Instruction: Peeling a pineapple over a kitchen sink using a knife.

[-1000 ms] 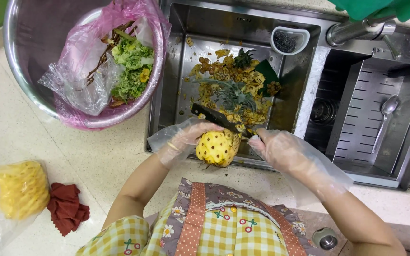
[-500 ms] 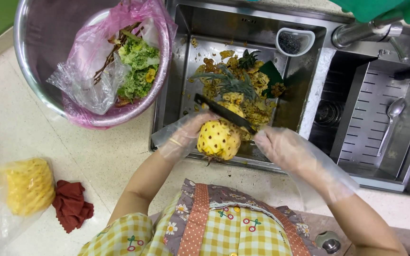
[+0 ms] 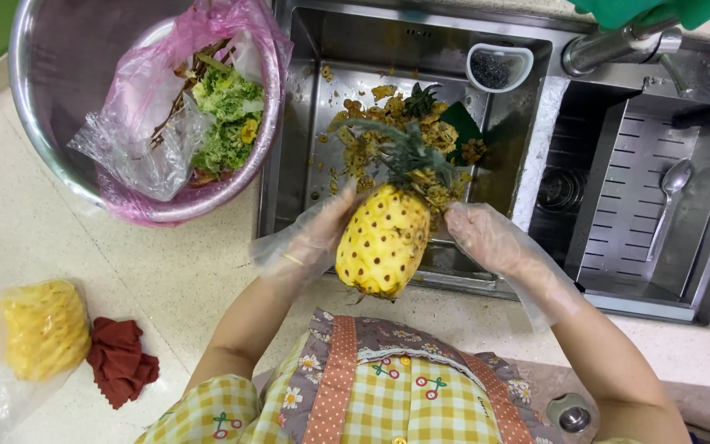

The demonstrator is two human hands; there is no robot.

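My left hand (image 3: 314, 238), in a thin clear glove, grips the left side of a peeled yellow pineapple (image 3: 384, 242) that still has its green crown. The fruit hangs upright over the front edge of the steel sink (image 3: 289, 164). My right hand (image 3: 495, 238), also gloved, rests curled against the fruit's upper right side. No knife shows now, and what that hand holds is hidden. Pineapple peel and leaf scraps (image 3: 388, 115) lie in the basin behind the fruit.
A steel bowl (image 3: 51, 99) lined with a pink bag (image 3: 149, 140) of green scraps stands at the upper left. On the counter at lower left lie a bagged peeled pineapple (image 3: 43, 329) and a red cloth (image 3: 121, 362). A spoon (image 3: 671, 185) rests in the right basin near the faucet (image 3: 610, 45).
The pineapple has turned upright and come closer, with its crown now in view. The dark knife that lay across its top is no longer visible.
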